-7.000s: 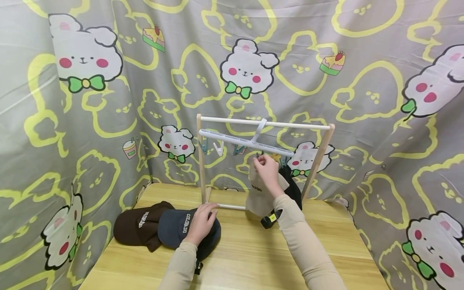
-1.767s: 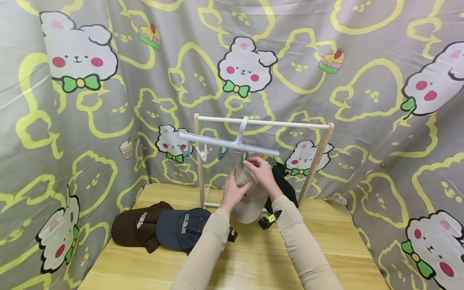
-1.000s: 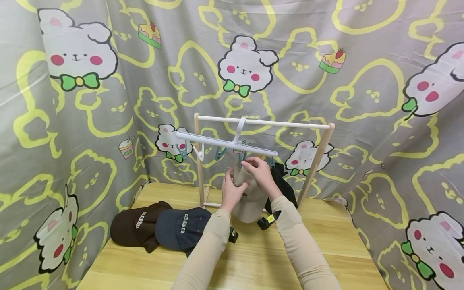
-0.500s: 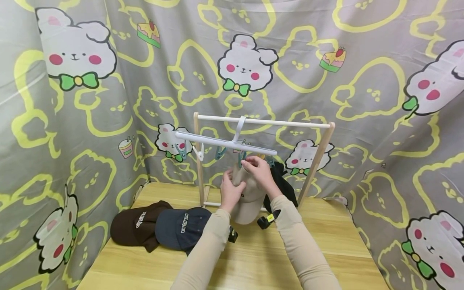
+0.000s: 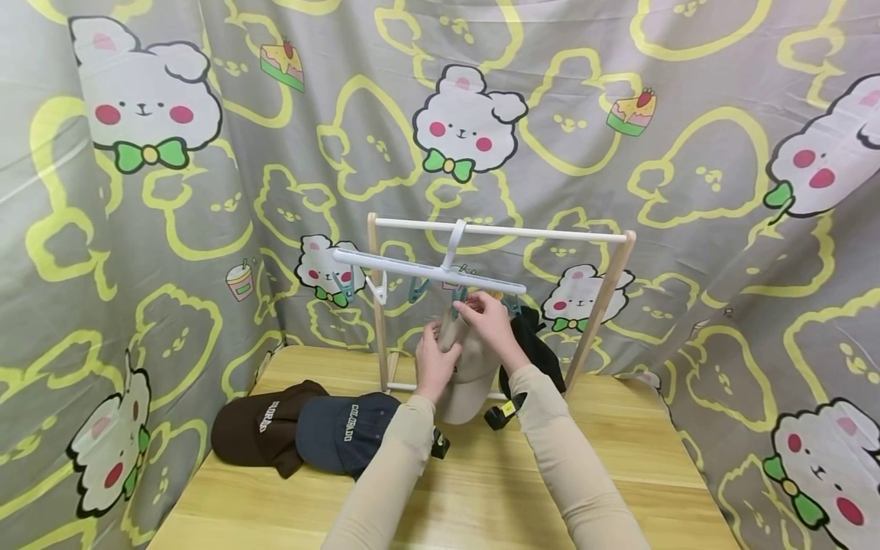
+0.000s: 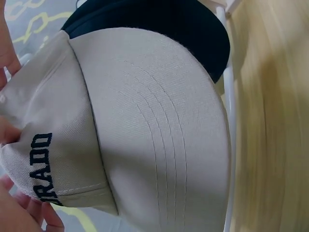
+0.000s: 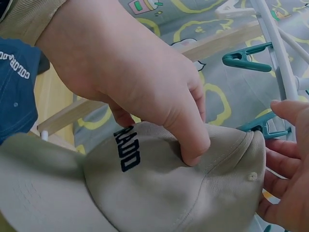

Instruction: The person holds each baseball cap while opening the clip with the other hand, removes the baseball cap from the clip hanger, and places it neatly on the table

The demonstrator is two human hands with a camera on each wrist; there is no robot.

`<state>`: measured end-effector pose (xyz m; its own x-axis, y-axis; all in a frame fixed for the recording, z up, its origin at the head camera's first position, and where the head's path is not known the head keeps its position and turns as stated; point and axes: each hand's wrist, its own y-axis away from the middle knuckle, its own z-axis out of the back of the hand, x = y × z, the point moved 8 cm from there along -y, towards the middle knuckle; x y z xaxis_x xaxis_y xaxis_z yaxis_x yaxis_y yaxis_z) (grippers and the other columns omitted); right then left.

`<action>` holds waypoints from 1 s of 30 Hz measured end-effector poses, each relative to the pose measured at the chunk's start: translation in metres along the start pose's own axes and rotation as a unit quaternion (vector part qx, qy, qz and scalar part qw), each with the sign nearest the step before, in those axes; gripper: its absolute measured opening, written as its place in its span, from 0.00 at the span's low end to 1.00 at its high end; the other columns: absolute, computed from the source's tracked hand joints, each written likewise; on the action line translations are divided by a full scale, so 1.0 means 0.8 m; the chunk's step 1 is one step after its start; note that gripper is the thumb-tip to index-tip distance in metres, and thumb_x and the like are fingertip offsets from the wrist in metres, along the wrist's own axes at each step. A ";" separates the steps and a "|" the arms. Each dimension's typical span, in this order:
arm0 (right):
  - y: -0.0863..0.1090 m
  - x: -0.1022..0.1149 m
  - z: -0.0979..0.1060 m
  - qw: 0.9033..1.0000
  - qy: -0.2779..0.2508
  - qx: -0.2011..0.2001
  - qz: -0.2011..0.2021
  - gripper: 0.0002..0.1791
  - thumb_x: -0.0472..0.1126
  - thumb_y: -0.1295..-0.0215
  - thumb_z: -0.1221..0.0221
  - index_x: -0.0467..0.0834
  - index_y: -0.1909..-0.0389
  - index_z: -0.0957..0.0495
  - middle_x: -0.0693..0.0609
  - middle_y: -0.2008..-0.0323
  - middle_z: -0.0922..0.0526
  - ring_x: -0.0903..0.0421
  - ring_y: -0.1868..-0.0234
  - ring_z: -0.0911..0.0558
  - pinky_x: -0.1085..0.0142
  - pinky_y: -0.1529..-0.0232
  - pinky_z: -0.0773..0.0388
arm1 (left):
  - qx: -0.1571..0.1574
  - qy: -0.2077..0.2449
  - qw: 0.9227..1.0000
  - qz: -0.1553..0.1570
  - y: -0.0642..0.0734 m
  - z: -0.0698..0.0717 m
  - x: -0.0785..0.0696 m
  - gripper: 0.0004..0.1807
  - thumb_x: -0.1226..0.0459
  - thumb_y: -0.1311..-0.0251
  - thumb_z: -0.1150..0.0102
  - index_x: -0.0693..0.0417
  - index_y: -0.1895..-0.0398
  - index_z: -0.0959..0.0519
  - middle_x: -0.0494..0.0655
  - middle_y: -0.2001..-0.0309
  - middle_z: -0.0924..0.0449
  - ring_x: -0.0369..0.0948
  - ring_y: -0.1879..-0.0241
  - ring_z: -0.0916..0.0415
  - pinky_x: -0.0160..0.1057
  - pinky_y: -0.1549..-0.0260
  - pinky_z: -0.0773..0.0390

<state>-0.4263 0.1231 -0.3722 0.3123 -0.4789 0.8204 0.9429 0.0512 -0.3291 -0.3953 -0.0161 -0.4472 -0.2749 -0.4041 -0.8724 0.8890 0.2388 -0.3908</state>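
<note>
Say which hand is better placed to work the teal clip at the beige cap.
Probably the right hand: it is right at the teal clip, by the edge of the beige cap. The left hand sits lower, holding the cap's crown.

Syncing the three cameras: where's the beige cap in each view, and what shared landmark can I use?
Head: beige cap just below centre, slightly right, under the hanger.
Left wrist: brim fills the middle; crown at left.
Right wrist: across the bottom, brim at left, lettering facing up.
Shared landmark: left hand gripping the crown.
</note>
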 end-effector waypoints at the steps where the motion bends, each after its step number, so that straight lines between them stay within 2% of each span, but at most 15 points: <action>1: -0.001 0.000 0.000 1.000 0.002 -0.001 0.000 0.24 0.53 0.36 0.38 0.38 0.49 0.21 0.40 0.55 0.14 0.46 0.53 0.17 0.52 0.49 0.21 | -0.002 -0.004 1.000 -0.003 0.000 0.001 0.000 0.29 0.62 0.47 0.33 0.58 0.41 0.29 0.59 0.52 0.19 0.53 0.53 0.20 0.53 0.55 0.21; 14: -0.001 0.005 0.002 1.000 -0.006 0.000 -0.002 0.25 0.53 0.35 0.39 0.38 0.48 0.22 0.40 0.55 0.14 0.46 0.52 0.17 0.53 0.48 0.21 | -0.040 -0.052 0.997 -0.045 -0.003 0.015 -0.005 0.26 0.62 0.51 0.32 0.55 0.45 0.22 0.56 0.59 0.17 0.55 0.58 0.23 0.54 0.57 0.27; 22: 0.000 0.008 0.001 1.000 0.000 0.002 0.000 0.27 0.53 0.34 0.40 0.36 0.45 0.24 0.40 0.54 0.15 0.46 0.52 0.17 0.54 0.52 0.20 | -0.051 -0.087 0.994 -0.051 -0.003 0.022 -0.007 0.25 0.62 0.53 0.31 0.50 0.47 0.20 0.56 0.56 0.17 0.54 0.56 0.24 0.54 0.57 0.28; 30: -0.001 0.012 -0.001 1.000 0.006 -0.012 0.001 0.25 0.52 0.36 0.38 0.35 0.49 0.23 0.39 0.55 0.15 0.46 0.53 0.16 0.54 0.52 0.19 | -0.050 -0.093 0.992 -0.073 -0.003 0.027 -0.014 0.23 0.63 0.51 0.32 0.52 0.48 0.19 0.56 0.51 0.18 0.56 0.53 0.25 0.56 0.52 0.28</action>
<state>-0.4242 0.1178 -0.3642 0.3134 -0.4892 0.8140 0.9391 0.0322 -0.3422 -0.3867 -0.0309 -0.4298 -0.3171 -0.5952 -0.7384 0.8011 0.2486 -0.5445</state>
